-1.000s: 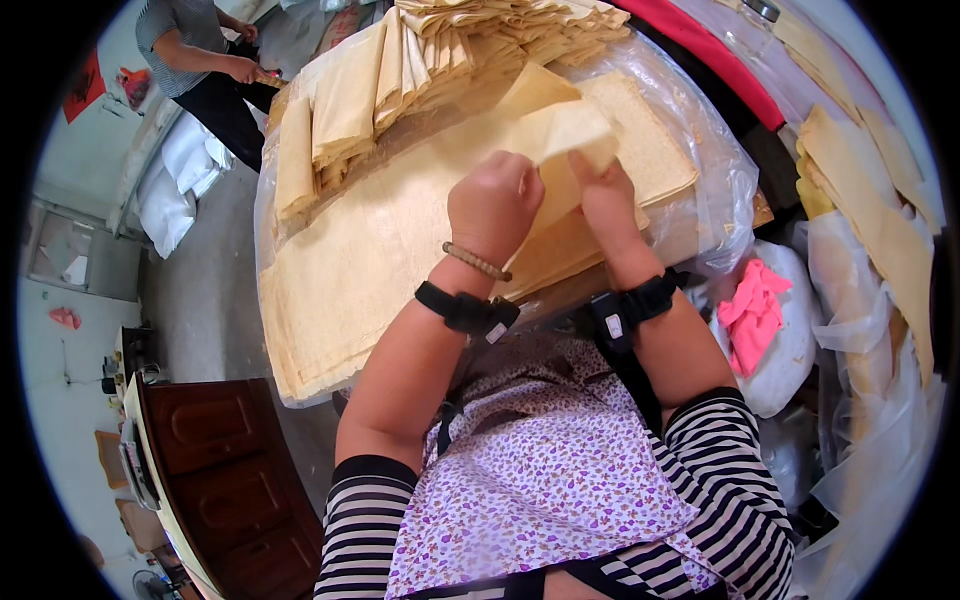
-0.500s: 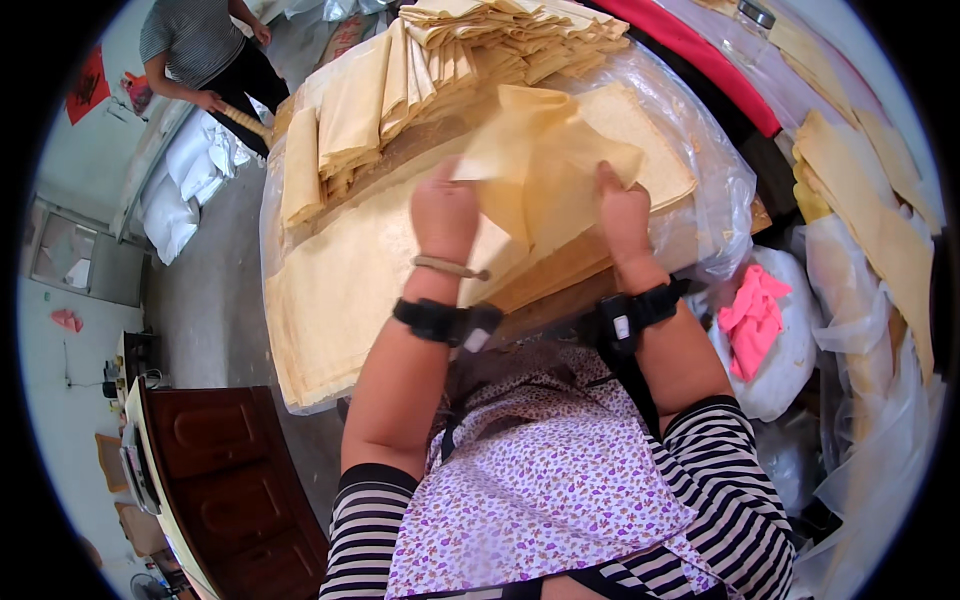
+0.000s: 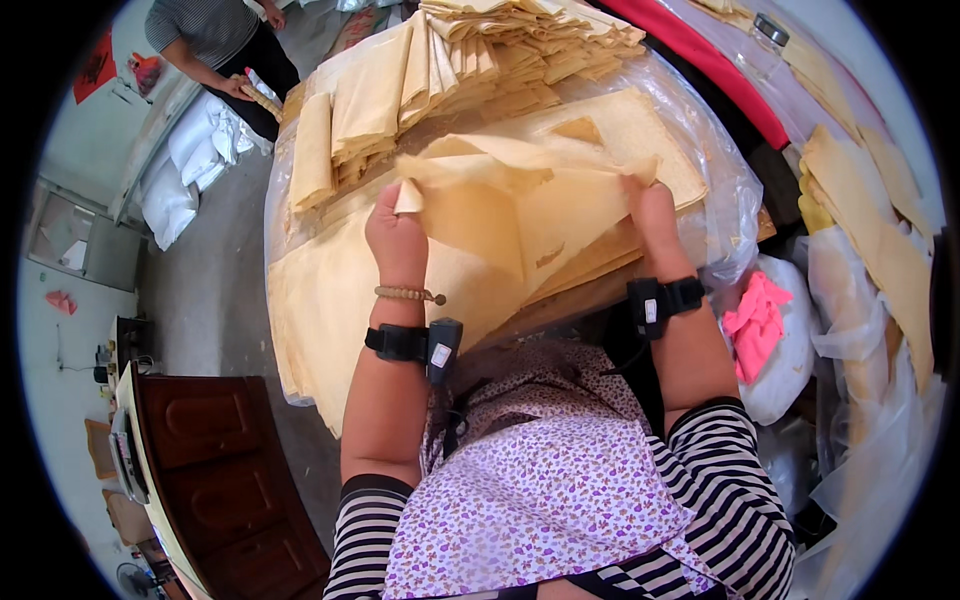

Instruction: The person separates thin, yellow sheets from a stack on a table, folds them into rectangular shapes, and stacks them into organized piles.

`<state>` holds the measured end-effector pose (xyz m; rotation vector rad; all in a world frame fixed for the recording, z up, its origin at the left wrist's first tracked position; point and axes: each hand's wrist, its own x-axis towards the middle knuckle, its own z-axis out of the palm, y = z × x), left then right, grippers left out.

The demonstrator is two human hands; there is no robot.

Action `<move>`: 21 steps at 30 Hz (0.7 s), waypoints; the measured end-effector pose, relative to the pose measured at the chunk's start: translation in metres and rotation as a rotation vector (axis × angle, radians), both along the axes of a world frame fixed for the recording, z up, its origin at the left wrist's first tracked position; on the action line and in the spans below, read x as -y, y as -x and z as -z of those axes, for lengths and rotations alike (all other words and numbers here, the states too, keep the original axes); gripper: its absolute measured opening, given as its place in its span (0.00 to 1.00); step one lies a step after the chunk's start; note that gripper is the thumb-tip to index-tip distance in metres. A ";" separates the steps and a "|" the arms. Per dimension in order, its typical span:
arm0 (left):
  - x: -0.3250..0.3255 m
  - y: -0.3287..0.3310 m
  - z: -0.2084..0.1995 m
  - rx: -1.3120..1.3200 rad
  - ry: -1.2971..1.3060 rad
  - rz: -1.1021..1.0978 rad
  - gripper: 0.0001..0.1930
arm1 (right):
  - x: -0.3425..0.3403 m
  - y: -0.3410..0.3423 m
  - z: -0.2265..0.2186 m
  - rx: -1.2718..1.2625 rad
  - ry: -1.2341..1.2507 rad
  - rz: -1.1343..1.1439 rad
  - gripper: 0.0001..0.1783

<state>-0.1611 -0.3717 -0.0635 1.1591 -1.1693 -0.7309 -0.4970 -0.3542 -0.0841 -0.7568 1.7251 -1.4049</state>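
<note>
A thin, translucent yellow-tan sheet like dried bean-curd skin (image 3: 560, 215) is stretched between my hands above the table. My left hand (image 3: 396, 235) is closed on its left edge, a pale corner poking out by the thumb. At the opposite edge, the fingers of my right hand (image 3: 653, 205) pinch it. Beneath it lies a flat layer of similar sheets (image 3: 320, 290), partly covered by the held one. To the right is another flat stack of sheets (image 3: 665, 150). Folded sheets (image 3: 365, 100) are piled along the table's far side.
Clear plastic (image 3: 735, 200) covers the table's right edge. A white bag with a pink cloth (image 3: 757, 325) stands to the right. More tan sheets (image 3: 875, 240) hang at far right. A dark wooden cabinet (image 3: 225, 480) is at lower left. Another person (image 3: 215, 50) stands at far left holding a ridged tan object.
My hands have moved apart, the left one leftward and the right one slightly rightward. The sheet, bunched and blurred before, is now spread wide between them.
</note>
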 end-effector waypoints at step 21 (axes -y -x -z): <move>-0.086 0.016 -0.040 -0.316 0.153 0.183 0.12 | 0.051 0.006 -0.040 -0.778 0.033 -0.292 0.20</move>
